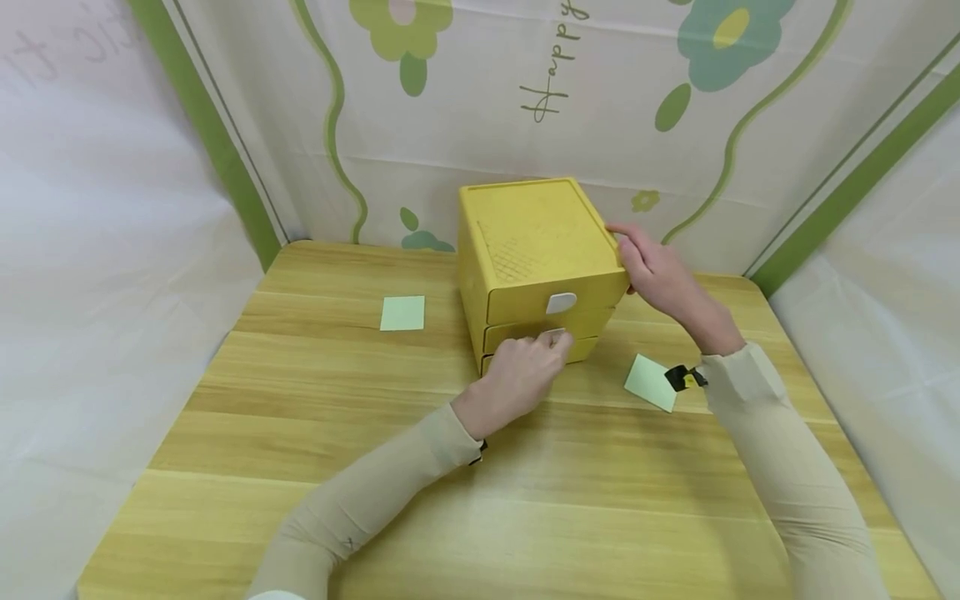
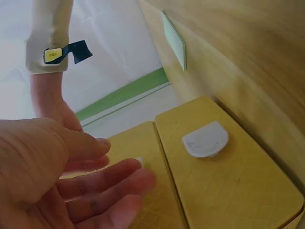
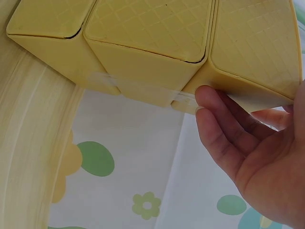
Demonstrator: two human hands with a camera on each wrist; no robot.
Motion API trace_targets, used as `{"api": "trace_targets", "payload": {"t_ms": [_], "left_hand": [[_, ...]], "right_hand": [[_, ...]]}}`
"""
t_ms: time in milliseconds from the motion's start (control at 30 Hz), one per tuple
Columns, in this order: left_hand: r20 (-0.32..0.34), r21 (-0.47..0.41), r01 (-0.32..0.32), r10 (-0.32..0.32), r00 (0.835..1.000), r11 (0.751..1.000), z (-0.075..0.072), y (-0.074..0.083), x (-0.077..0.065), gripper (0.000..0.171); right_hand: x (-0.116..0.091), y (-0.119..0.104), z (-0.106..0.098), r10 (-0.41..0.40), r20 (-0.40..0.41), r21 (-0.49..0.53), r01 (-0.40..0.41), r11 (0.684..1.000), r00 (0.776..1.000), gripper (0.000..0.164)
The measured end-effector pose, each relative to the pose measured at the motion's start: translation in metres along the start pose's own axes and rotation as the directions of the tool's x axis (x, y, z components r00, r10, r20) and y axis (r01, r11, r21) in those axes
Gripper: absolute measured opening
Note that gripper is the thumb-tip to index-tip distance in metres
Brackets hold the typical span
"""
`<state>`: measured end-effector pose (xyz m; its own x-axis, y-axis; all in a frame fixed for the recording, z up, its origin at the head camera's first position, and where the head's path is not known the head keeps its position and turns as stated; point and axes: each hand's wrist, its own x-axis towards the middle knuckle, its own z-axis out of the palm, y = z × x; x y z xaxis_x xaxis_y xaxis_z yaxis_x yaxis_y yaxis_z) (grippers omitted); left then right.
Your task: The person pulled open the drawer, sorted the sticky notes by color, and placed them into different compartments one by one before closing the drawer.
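Note:
A yellow three-drawer box [image 1: 543, 229] stands near the back of the table. My left hand [image 1: 521, 375] is at its front, the curled fingers at the white drawer handle [image 1: 553, 333] of the middle drawer; in the left wrist view the fingers hide most of that handle. Above it, the top drawer's white handle [image 1: 561, 303] shows. The lowest drawer's handle [image 2: 207, 139] is plain in the left wrist view. My right hand [image 1: 663, 275] rests against the box's right side near the top front corner, its fingers fairly straight along the wall in the right wrist view.
On the wooden table [image 1: 300, 400] lies a pale green paper square [image 1: 402, 313] left of the box. A second green square [image 1: 651, 382] lies to the right, beneath my right forearm. A printed white cloth [image 1: 465, 125] hangs close behind the box.

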<state>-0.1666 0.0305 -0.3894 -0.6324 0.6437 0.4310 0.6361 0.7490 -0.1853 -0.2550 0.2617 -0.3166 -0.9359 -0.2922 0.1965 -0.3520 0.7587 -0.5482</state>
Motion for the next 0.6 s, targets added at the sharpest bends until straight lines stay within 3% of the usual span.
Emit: {"api": "trace_targets", "payload": {"t_ms": [267, 433, 600], "left_hand": [[0.182, -0.033, 0.013, -0.006, 0.983, 0.999, 0.007, -0.002, -0.002, 0.026], [0.225, -0.015, 0.022, -0.018, 0.974, 1.0, 0.013, -0.002, -0.002, 0.02], [0.216, 0.014, 0.019, -0.022, 0.976, 1.0, 0.018, -0.001, -0.001, 0.011]], "right_hand": [[-0.001, 0.0, 0.0, -0.001, 0.005, 0.008, 0.001, 1.0, 1.0, 0.051], [0.0, 0.0, 0.0, 0.002, 0.001, 0.02, -0.002, 1.0, 1.0, 0.051], [0.0, 0.001, 0.0, -0.002, -0.001, 0.013, 0.002, 1.0, 1.0, 0.051]]}}
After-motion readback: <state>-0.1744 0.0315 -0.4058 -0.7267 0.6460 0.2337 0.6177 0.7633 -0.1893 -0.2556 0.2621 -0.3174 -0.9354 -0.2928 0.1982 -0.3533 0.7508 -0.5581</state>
